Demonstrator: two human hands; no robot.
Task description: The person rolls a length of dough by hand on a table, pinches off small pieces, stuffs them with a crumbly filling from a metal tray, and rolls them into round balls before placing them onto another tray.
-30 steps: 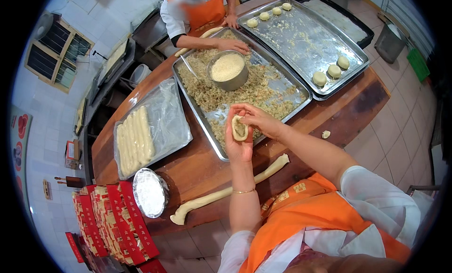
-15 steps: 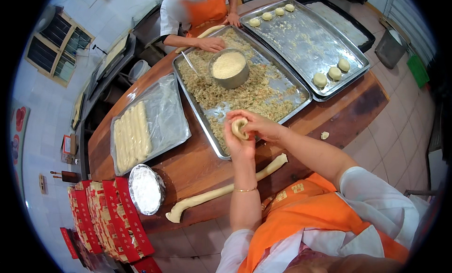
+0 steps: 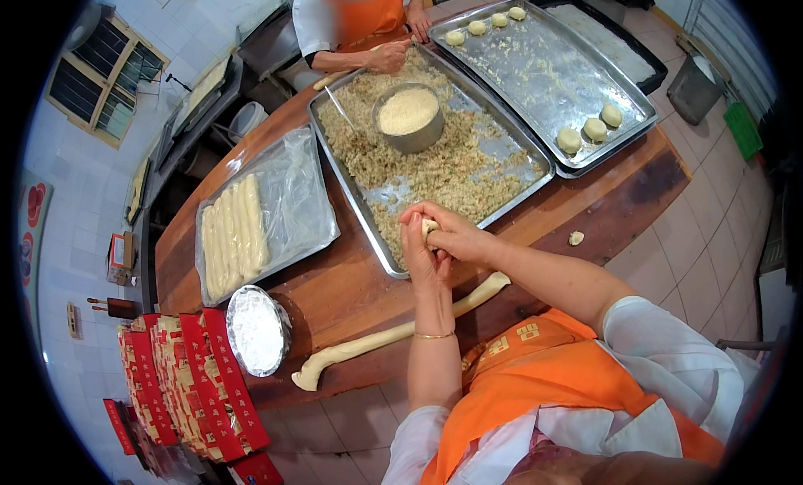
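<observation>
A small piece of dough is cupped between my two hands, mostly covered by them. My left hand is curled up around it from the left, below a thin bracelet. From the right, my right hand closes over the same piece with its fingers wrapped round. Both hands are just above the near edge of a metal tray of crumbly filling. Under my left wrist, a long dough rope lies along the front of the wooden table.
A round pan of pale crumbs sits in the filling. Rightward, a tray holds several dough rounds; a dough scrap lies nearer. At left are a tray of dough strips and a flour bowl. A co-worker's hand is across the table.
My hands have closed further round the dough, whose hollow ring shape showed before and is now mostly hidden. The co-worker's hand has lifted back from near the pan toward the tray's far edge.
</observation>
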